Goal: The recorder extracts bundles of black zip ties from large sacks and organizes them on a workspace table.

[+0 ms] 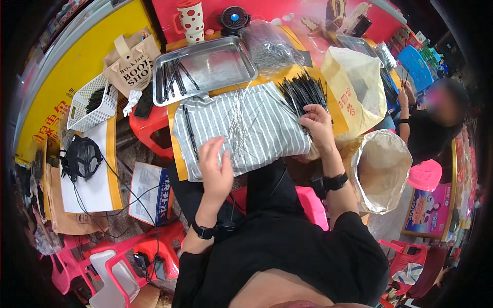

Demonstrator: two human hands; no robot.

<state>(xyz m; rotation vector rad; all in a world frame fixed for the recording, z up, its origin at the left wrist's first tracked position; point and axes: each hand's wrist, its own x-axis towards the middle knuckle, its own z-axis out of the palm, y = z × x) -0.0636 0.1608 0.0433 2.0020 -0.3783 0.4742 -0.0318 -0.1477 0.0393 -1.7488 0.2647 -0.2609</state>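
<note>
A grey-and-white striped cloth (267, 120) covers the surface in front of me. My left hand (215, 167) hovers over its near left part, fingers stretched out, thumb apart and nothing in it. My right hand (317, 124) is at the near end of a bundle of thin black sticks (304, 92), its fingertips pinched together. Whatever they hold there is hidden. Thin silvery sticks (237, 126) lie loosely down the middle of the cloth, between my hands. A few black sticks (190, 131) rest apart on the left side of the cloth.
Beyond the cloth, a metal tray (218, 64) holds more black sticks, beside a clear plastic bag (272, 43). An open paper sack (381, 172) stands to my right. A white basket (92, 110) is at left. A person (436, 118) sits at the far right holding thin sticks.
</note>
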